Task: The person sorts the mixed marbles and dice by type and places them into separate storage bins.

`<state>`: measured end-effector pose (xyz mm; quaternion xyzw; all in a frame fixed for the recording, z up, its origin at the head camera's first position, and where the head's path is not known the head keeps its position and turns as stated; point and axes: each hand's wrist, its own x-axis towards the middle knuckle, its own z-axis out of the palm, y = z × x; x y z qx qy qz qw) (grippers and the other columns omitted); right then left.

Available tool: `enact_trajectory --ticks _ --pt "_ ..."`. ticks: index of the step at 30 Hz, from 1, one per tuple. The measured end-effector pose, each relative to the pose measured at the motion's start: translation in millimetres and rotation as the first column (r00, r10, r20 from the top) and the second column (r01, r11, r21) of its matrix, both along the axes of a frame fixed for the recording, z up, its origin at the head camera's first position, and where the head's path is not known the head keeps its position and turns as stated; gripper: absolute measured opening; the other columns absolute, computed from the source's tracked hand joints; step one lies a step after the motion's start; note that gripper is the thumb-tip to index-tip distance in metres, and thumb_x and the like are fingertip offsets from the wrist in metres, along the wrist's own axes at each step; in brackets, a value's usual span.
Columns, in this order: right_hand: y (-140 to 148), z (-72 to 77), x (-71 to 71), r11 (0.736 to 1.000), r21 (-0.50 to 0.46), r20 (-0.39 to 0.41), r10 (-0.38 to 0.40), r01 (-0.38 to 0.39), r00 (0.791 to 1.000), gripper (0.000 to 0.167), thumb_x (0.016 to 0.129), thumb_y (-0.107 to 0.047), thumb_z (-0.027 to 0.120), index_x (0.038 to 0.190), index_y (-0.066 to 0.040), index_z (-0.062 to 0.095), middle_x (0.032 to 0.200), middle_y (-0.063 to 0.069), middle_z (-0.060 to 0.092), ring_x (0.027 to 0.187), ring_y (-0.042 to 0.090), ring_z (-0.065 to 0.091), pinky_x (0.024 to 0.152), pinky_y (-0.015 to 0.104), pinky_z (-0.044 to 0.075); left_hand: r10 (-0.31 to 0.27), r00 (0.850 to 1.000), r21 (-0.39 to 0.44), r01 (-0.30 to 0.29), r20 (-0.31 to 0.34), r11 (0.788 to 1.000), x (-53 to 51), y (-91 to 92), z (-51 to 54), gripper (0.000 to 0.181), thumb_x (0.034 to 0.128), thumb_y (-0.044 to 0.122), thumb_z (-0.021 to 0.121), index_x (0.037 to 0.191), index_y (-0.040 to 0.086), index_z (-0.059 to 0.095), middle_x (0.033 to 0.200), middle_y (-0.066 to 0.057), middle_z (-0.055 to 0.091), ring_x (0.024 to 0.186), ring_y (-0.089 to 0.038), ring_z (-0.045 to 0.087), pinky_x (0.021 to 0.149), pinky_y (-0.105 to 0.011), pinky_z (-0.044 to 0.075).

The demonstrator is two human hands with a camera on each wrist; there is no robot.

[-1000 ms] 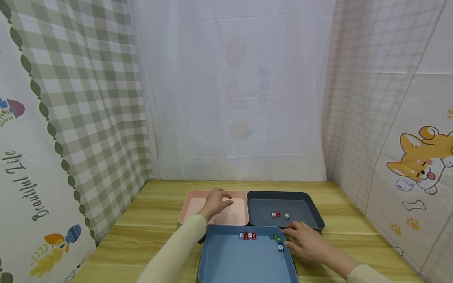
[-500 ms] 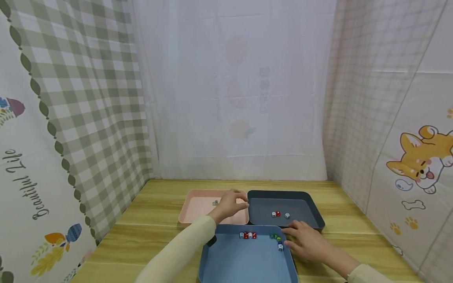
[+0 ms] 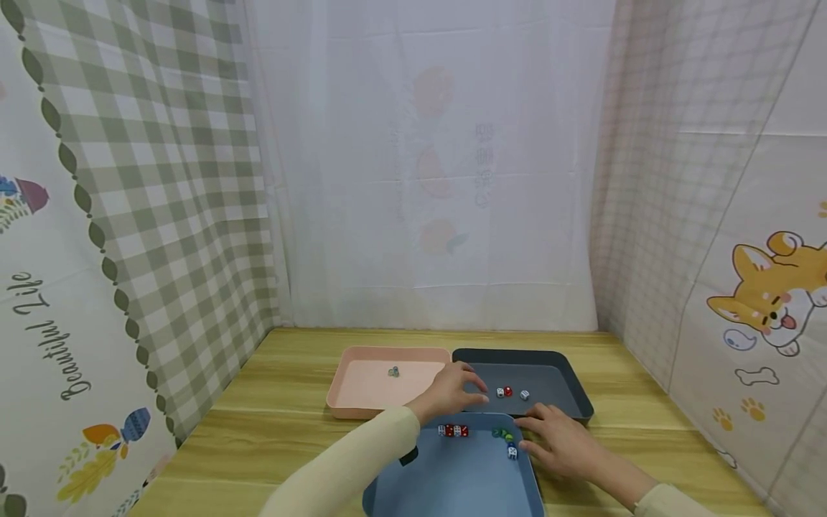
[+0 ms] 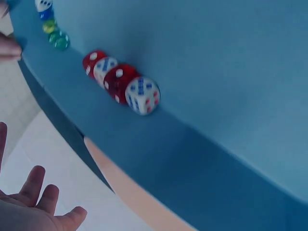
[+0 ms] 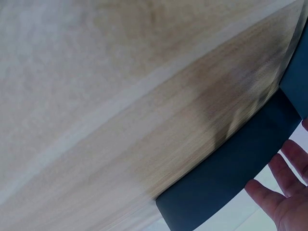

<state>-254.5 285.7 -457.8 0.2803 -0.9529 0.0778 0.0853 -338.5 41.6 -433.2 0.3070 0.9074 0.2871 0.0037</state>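
Note:
My left hand (image 3: 449,391) hovers over the near left corner of the dark grey tray (image 3: 568,373), fingers loosely bent, nothing visible in them. The left wrist view shows its spread fingertips (image 4: 33,183) beyond the blue tray's rim. My right hand (image 3: 558,441) rests by the right rim of the blue tray (image 3: 452,488), near the dark tray's front edge; its fingers are relaxed. Inside the blue tray, red and white dice (image 4: 120,82) stand in a row. Green pieces (image 4: 59,40), a yellow-green piece (image 4: 49,26) and a blue-and-white pair (image 4: 44,7) lie at its right corner.
At the back left sits a pink tray (image 3: 362,391) with a small cluster of pale glassy pieces (image 3: 393,371). A red die (image 3: 507,391) and two white dice (image 3: 525,396) lie in the dark tray. Wooden tabletop (image 3: 271,424) surrounds the trays; curtains hang around it.
My left hand has moved right from above the pink tray to the dark tray, uncovering the pale pieces. My right hand has stayed in place.

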Motion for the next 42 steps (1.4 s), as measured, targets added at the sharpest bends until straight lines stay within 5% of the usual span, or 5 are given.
enact_trajectory --ticks 7,16,23,42 --pt "-0.2 0.9 0.3 1.000 0.009 0.018 -0.006 0.006 1.000 0.043 0.094 -0.045 0.064 0.123 -0.014 0.070 0.109 -0.001 0.057 0.095 0.020 0.055 0.076 0.042 0.052 -0.024 0.994 -0.139 0.010 -0.103 0.990 9.6 12.8 -10.3 0.012 0.0883 0.037 0.076 0.097 0.030 0.080 0.130 0.000 0.060 0.126 -0.017 0.046 0.107 -0.043 0.036" --pt "-0.3 0.9 0.9 1.000 0.007 0.034 -0.013 0.013 0.999 0.044 0.094 -0.045 0.064 0.124 -0.014 0.070 0.110 -0.001 0.056 0.096 0.020 0.055 0.076 0.043 0.052 -0.053 0.990 -0.213 0.024 -0.132 0.977 15.4 18.1 -24.9 0.008 0.0884 0.037 0.076 0.095 0.034 0.078 0.134 -0.002 0.058 0.129 -0.018 0.044 0.107 -0.044 0.033" --pt "-0.3 -0.2 0.6 1.000 0.002 -0.001 0.001 -0.001 1.000 0.043 0.094 -0.044 0.065 0.123 -0.012 0.070 0.109 -0.001 0.057 0.096 0.021 0.056 0.076 0.043 0.052 -0.057 0.982 -0.237 0.013 -0.180 0.972 17.9 20.5 -37.3 0.010 0.0874 0.039 0.076 0.097 0.036 0.078 0.135 0.000 0.057 0.132 -0.019 0.043 0.109 -0.057 0.029" --pt "1.1 -1.7 0.4 1.000 0.002 -0.029 0.016 -0.016 0.999 0.042 0.095 -0.043 0.065 0.122 -0.013 0.071 0.108 -0.001 0.057 0.095 0.021 0.057 0.073 0.041 0.051 -0.081 0.970 -0.340 -0.002 -0.230 0.941 17.3 27.9 -44.6 0.008 0.0861 0.037 0.078 0.094 0.037 0.079 0.137 0.005 0.056 0.135 -0.017 0.040 0.111 -0.059 0.027"
